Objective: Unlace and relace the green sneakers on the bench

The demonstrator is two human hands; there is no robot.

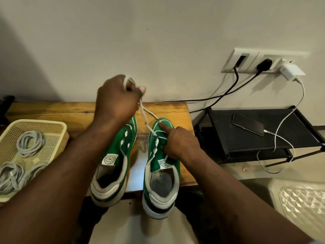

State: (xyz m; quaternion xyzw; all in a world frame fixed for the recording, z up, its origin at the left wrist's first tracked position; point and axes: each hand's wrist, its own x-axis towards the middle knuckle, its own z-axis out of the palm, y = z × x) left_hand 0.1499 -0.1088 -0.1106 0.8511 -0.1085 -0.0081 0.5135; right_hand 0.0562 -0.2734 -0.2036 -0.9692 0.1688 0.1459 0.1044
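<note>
green sneakers (pixel 159 162), white lace (pixel 146 118) partly threaded

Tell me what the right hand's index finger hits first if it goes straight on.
The right hand touches the right sneaker at its toe; past that, probably the white lace, though depth is unclear.
</note>
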